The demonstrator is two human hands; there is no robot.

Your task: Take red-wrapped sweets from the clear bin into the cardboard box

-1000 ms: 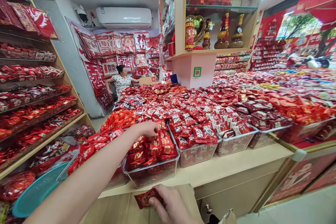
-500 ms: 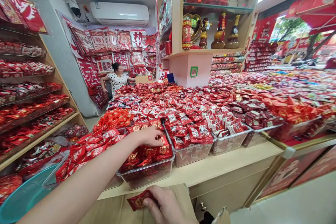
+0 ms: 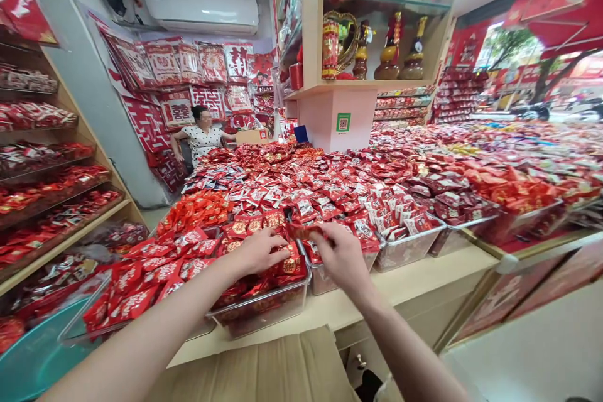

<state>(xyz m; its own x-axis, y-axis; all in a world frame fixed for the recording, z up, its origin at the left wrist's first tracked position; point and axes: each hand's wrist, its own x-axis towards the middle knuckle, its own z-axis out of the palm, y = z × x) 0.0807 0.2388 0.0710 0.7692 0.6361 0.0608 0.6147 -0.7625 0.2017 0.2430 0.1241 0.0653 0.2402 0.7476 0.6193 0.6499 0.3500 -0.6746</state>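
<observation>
My left hand (image 3: 260, 250) reaches into a clear plastic bin (image 3: 264, 305) heaped with red and gold candy packets (image 3: 289, 266), its fingers resting on them. My right hand (image 3: 343, 255) is raised over the bin's right edge and pinches a small red packet (image 3: 304, 230) between thumb and fingers. The neighbouring clear bin (image 3: 409, 250) holds red and white packets. A brown cardboard box (image 3: 264, 370) lies below my arms at the counter's front.
A long counter (image 3: 424, 273) carries several bins of red sweets. Shelves (image 3: 56, 201) of red packets line the left wall, with a teal basin (image 3: 32, 358) below. A pink pillar with a QR code (image 3: 343, 122) stands behind. A seated person (image 3: 200, 138) is at the back.
My right hand has lifted from the cardboard box up to the bin, carrying the red packet. My left hand stayed on the packets. The view shifted slightly right.
</observation>
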